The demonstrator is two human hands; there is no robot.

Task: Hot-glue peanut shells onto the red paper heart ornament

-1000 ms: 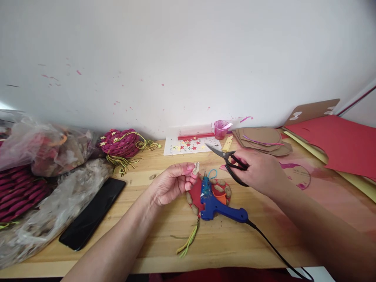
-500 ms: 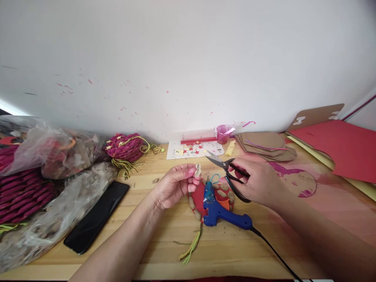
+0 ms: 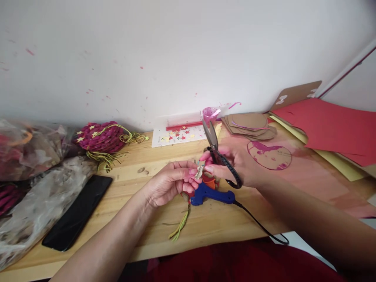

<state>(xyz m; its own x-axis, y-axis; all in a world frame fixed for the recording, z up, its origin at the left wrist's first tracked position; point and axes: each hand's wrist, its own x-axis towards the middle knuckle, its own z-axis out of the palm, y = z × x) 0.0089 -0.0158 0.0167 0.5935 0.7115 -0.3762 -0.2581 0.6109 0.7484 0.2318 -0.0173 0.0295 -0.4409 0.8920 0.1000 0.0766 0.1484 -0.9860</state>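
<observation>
Between the fingertips of my left hand (image 3: 173, 182) is a small pale piece, apparently a peanut shell (image 3: 199, 172). My right hand (image 3: 232, 162) keeps black-handled scissors (image 3: 212, 135) hooked on its fingers, blades tilted up and slightly apart. Its thumb and fingertip come up against the shell's right side. Directly below both hands a blue glue gun (image 3: 211, 194) lies on a red disc (image 3: 188, 194) edged with brown shell pieces. My hands hide most of the disc and the gun's nozzle end. A yellow-green tassel (image 3: 180, 225) hangs off the disc onto the table.
To the left are a black phone (image 3: 78, 213), plastic bags (image 3: 55, 203) and a magenta woven piece with stars (image 3: 102, 138). Paper stars lie on a white sheet (image 3: 158, 140) by a pink cup (image 3: 210, 114). Cardboard shapes (image 3: 249, 123) and red sheets (image 3: 329, 125) are right.
My right hand has come in to the left, turning the scissors blades upward, and its fingertips now meet the shell in my left hand. The whole view has shifted right and tilted down.
</observation>
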